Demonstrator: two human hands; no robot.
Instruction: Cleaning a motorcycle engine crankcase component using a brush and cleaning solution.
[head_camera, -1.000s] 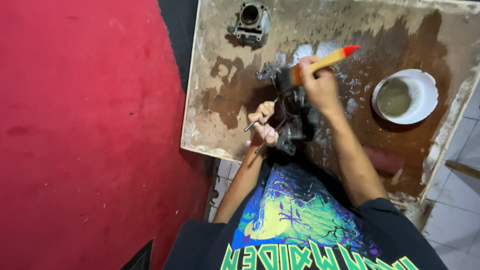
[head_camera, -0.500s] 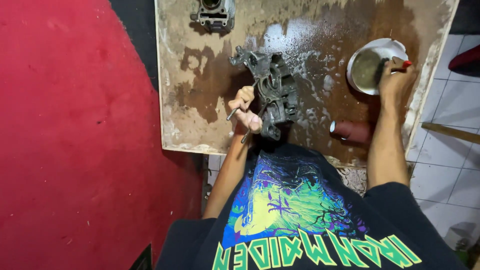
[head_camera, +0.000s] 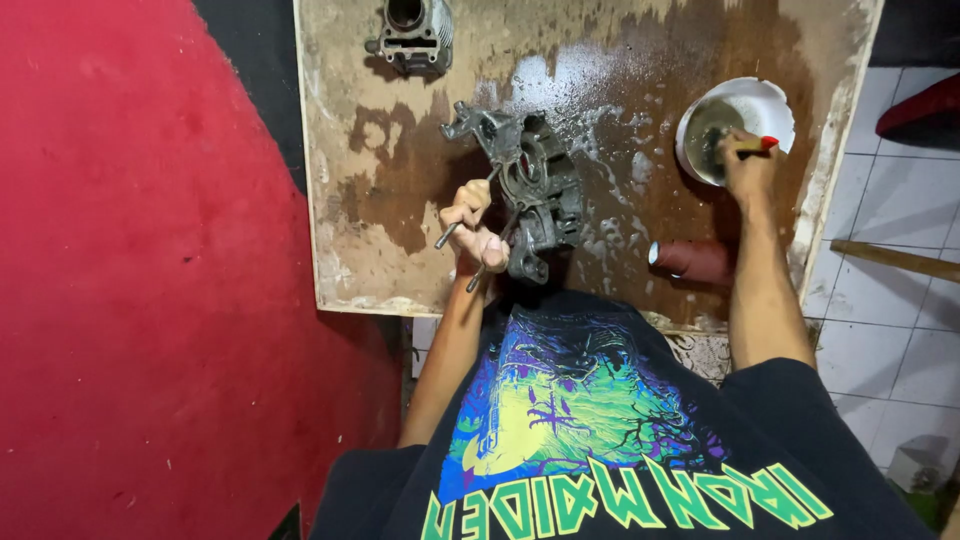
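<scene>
A dirty grey metal engine case (head_camera: 530, 190) stands on a wet, stained wooden board (head_camera: 380, 180). My left hand (head_camera: 474, 232) grips it at its near left side, around thin metal studs that stick out. My right hand (head_camera: 748, 165) holds a brush with a red-tipped handle (head_camera: 756, 146), its bristle end down in a white bowl (head_camera: 770, 105) of murky liquid at the board's right. The brush head is hidden by my hand and the liquid.
A grey engine cylinder (head_camera: 408, 35) sits at the board's far edge. A dark red can (head_camera: 695, 260) lies on its side near my right forearm. A red surface (head_camera: 140, 280) fills the left. White floor tiles (head_camera: 900, 290) are at the right.
My right hand has swung the brush away from the engine case to the right and dipped it into the white bowl. My left hand keeps its hold on the case.
</scene>
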